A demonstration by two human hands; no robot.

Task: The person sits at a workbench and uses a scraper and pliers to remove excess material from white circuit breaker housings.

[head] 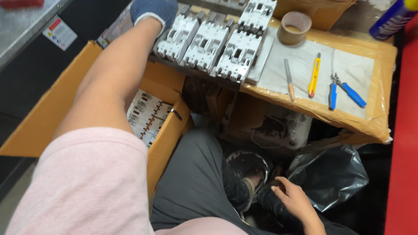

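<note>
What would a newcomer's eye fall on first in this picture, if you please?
Most striking is the row of white breakers on the worktop's left end, where the gloved left hand rests on the leftmost one. To their right lie a tape roll, a yellow knife and blue pliers. Below, the bare right hand rests by a black bag.

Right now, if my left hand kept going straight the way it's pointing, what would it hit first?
Your gloved left hand points up and away along the bench, already beside the nearest white circuit breaker. Beyond its fingertips the picture ends, so the way on cannot be judged.
</note>
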